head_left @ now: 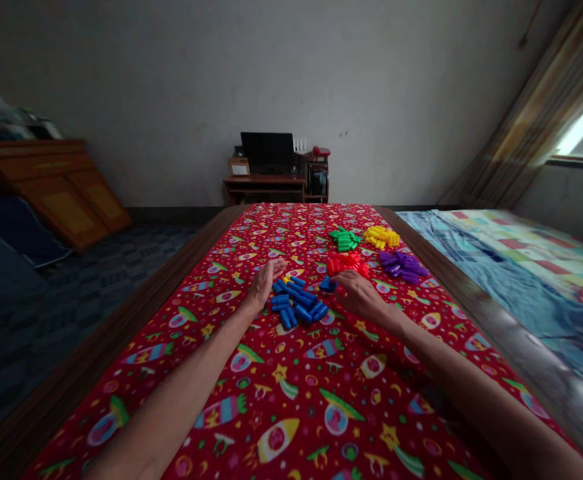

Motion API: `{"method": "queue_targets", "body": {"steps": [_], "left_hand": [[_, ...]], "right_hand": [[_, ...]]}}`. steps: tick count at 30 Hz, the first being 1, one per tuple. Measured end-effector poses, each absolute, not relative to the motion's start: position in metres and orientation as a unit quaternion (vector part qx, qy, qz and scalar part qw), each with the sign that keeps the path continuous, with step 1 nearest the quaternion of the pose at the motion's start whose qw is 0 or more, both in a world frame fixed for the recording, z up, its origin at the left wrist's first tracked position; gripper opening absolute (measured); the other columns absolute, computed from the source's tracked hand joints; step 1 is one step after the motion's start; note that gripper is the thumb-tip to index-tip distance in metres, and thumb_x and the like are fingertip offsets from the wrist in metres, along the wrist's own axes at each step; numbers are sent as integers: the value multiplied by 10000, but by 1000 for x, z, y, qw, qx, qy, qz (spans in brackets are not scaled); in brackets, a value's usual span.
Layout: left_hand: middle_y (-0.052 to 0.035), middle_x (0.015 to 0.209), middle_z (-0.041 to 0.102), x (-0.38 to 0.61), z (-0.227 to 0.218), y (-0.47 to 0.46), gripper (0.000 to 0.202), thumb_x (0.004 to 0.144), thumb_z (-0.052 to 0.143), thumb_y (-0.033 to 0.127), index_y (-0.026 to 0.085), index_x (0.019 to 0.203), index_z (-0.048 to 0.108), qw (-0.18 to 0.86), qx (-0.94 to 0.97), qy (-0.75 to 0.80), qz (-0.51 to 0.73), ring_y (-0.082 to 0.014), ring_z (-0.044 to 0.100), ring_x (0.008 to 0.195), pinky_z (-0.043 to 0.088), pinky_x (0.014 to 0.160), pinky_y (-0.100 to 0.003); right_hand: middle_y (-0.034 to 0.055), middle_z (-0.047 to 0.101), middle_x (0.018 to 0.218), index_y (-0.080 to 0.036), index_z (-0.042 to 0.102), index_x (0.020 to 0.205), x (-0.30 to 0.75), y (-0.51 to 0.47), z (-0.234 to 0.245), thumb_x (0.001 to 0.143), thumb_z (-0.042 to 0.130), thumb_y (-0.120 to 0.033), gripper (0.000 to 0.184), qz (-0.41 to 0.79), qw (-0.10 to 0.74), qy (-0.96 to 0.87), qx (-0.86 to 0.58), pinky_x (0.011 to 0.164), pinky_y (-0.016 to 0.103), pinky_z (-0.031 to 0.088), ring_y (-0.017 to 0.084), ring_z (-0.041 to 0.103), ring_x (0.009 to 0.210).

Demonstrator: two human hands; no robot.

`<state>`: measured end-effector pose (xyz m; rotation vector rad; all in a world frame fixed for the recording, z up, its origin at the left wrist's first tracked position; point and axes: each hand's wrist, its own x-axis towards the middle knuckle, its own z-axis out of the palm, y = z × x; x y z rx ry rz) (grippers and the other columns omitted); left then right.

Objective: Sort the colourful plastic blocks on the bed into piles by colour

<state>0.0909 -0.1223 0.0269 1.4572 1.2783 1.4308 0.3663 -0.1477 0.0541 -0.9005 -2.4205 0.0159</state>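
My left hand (265, 283) rests palm up and open on the red patterned cloth (291, 393), just left of a pile of blue plastic pieces (296, 304). Palm down at the right side of that pile is my right hand (359, 293), its fingertips curled around a blue piece (327, 285). Beyond the hands lie a red pile (347, 264), a green pile (344, 239), a yellow pile (381, 236) and a purple pile (402, 265).
The cloth covers a long wooden table (136, 307). A bed with a blue and patchwork cover (516, 267) stands to the right. Against the far wall there is a small desk with a dark monitor (267, 155). At the left stands a wooden cabinet (56, 187).
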Motion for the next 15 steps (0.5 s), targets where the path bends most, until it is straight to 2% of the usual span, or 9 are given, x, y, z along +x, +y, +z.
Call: {"method": "queue_targets", "body": {"steps": [3,8,12,15], "left_hand": [[-159,1174,676,91,26,-121,691,853,333,710,139,1098,636,358,564,498,553,-281,618,1145,477,1019,-461],[-160,1128,692,92,25,-119,718,830,339,737,133,1050,658,357,562,502,551,-285,632,1119,479,1012,-456],[-149,1114,700,92,26,-120,706,847,325,721,139,1055,666,350,569,502,549,-284,636,1106,476,1011,-468],[-143,1112,704,91,26,-120,702,871,283,703,151,1068,669,338,579,507,541,-281,634,1109,479,1005,-463]], "right_hand": [[116,700,967,-194,641,1081,415,-157,47,906,497,-223,229,-40,296,-879,-371,805,326,494,221,632,947],[140,690,975,-179,657,1036,461,-170,29,905,521,-289,218,-111,260,-827,-485,783,376,503,268,627,946],[158,671,1080,-176,645,1089,423,-183,35,945,473,-283,249,-92,295,-850,-426,888,419,497,272,607,1059],[179,608,1241,-189,573,1257,368,-193,42,949,491,-342,354,-41,290,-892,-345,883,419,512,279,595,1106]]}}
